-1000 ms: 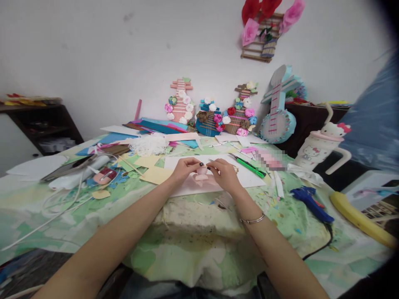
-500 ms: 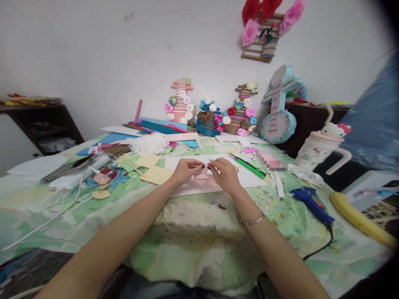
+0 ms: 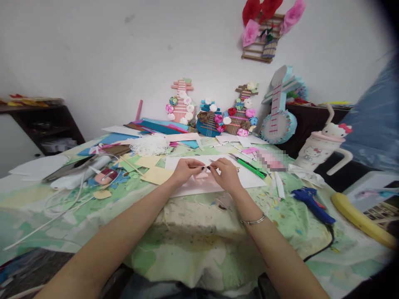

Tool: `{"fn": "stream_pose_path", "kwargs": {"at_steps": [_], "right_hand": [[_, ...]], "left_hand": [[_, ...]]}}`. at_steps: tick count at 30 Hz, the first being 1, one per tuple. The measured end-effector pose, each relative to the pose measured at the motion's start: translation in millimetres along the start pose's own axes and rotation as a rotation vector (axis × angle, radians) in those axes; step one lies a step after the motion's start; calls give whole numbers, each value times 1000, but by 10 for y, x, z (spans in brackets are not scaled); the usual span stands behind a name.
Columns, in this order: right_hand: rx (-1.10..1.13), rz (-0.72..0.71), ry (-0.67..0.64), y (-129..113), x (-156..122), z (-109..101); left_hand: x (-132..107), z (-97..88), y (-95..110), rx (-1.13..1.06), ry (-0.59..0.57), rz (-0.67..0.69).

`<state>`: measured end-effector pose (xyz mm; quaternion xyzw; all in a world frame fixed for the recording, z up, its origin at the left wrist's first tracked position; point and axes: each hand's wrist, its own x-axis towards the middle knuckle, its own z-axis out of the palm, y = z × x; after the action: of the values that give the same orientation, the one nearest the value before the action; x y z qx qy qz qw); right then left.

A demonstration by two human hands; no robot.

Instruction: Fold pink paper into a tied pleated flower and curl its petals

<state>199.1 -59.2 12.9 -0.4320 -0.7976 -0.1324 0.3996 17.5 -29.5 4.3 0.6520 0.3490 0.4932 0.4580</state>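
Observation:
Over a white sheet (image 3: 249, 179), my left hand (image 3: 186, 170) and my right hand (image 3: 226, 173) meet fingertip to fingertip. Both are closed in a pinch on a small pale pink paper piece (image 3: 202, 175), whose upper part the fingers hide. A thin pointed tip shows above my right fingers and a small gold-coloured end beside the knuckles; I cannot tell whether they belong to one tool. Just right of my right hand lie a green craft knife (image 3: 254, 169) and a dark slim tool next to it.
A blue glue gun (image 3: 311, 203), a yellow curved object (image 3: 358, 218) and a white tumbler (image 3: 319, 151) stand or lie at right. Yellow paper (image 3: 156, 175), white shredded strands (image 3: 150, 144) and a white power strip (image 3: 79, 172) with cables are at left. Decorated paper lutes (image 3: 207, 120) line the wall.
My fingers have shifted very slightly around the pale pink paper piece, still pinched together at the same spot. The view has moved a little; nothing else differs.

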Motion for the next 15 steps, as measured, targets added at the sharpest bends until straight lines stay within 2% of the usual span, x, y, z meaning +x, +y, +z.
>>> {"fn": "stream_pose_path", "kwargs": {"at_steps": [15], "right_hand": [[-2,20,-34,-11,-10,-5]], "left_hand": [[2,-7,-17,-2,3,19]]}}
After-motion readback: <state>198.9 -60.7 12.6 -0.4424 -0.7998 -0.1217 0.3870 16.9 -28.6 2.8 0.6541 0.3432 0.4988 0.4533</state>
